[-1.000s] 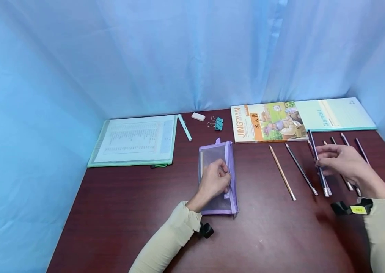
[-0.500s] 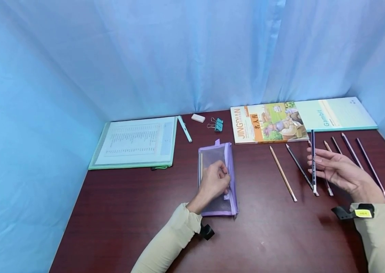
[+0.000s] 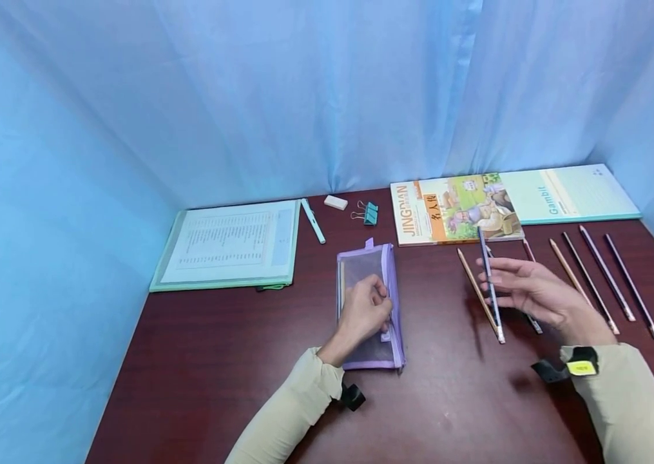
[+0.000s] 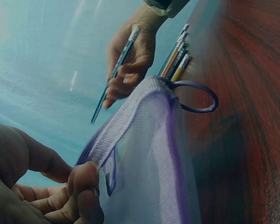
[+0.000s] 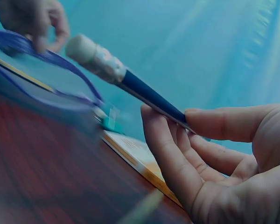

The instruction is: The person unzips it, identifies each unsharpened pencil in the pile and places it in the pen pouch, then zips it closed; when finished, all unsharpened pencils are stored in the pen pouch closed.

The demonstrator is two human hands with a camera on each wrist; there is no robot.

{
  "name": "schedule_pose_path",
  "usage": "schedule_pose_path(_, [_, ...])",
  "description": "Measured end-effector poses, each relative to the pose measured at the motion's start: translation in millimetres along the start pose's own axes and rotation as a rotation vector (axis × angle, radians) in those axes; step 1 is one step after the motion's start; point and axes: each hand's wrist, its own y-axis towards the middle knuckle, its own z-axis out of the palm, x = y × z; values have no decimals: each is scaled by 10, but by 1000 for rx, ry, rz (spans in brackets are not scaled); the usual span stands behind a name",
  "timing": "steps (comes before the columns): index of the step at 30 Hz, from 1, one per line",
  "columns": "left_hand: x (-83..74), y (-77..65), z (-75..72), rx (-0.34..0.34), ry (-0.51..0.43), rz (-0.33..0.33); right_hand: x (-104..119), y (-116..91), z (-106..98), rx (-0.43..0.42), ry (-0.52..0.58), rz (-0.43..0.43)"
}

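My left hand pinches the zippered edge of a purple mesh pencil case at the middle of the table. Through the mesh, a light yellowish pencil shows in the right wrist view. The case's mouth gapes in that same view. Between thumb and fingers, my right hand holds a dark blue pencil, its white eraser end towards the case. In the head view this pencil overlaps a tan pencil lying on the table. A dark pencil lies partly hidden under my right hand.
Several pencils lie in a row at the right. Behind them are a picture-covered book and a pale green notebook. An eraser, a teal binder clip, a light blue pen and a document folder sit further left.
My right hand has lifted the dark blue pencil from the row and carried it left towards the pencil case. The left hand has stayed at the case's edge.
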Motion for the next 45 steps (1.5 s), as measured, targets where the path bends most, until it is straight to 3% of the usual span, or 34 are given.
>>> schedule_pose_path(8, [-9,-4,19,7,-14,5,-366,498,478,-115,-199,206])
schedule_pose_path(13, [-21,-6,30,20,-29,16,-548,790,651,-202,-332,312])
schedule_pose_path(20, [-34,3,42,15,11,27,-625,1026,857,-335,-478,239])
schedule_pose_path(27, [-57,5,51,2,21,24,-696,1092,1100,-439,-654,191])
schedule_pose_path(32, [-61,0,56,8,2,17,-638,999,1088,-453,-737,166])
schedule_pose_path(37, [-54,-6,46,6,4,10,-343,677,917,-467,-886,94])
schedule_pose_path(41, [-50,-15,21,-7,14,11,-15,268,587,-582,-1131,38])
schedule_pose_path(45, [-48,-15,9,-10,11,19,310,-189,144,-739,-1400,55])
